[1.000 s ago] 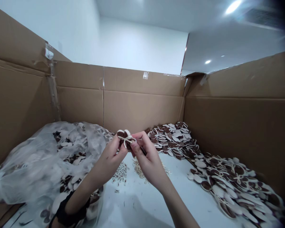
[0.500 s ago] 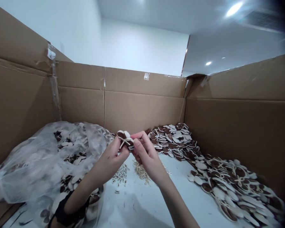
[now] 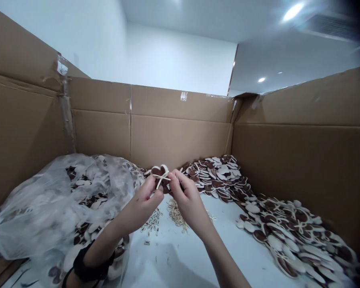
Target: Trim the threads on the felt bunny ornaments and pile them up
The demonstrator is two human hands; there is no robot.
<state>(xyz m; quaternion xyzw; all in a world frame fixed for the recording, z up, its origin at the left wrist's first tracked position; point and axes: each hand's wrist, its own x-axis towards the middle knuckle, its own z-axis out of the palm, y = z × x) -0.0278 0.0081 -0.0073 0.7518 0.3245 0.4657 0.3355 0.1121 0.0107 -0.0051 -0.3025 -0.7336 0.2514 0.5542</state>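
Note:
Between both hands, above the tabletop, is a small brown plush piece with white fluffy edges and two rounded ear-like lobes pointing up. A thin cream cord bow lies across its front. My left hand is closed, pinching the piece's left and lower side between thumb and fingers. My right hand is closed at the right side, its fingertips at the bow's right end. Whether they grip the cord or the piece's edge, I cannot tell. The lower right of the piece is hidden by the fingers.
A translucent plastic bag of similar pieces stands at left. Piles of brown and white pieces lie along the right. Small cream cord bits and tiny parts sit mid-table. Cardboard walls surround the white table.
The plush piece has turned so its two lobes point upward and the bow faces me more. My right fingertips have shifted from its lower right to the bow's right end.

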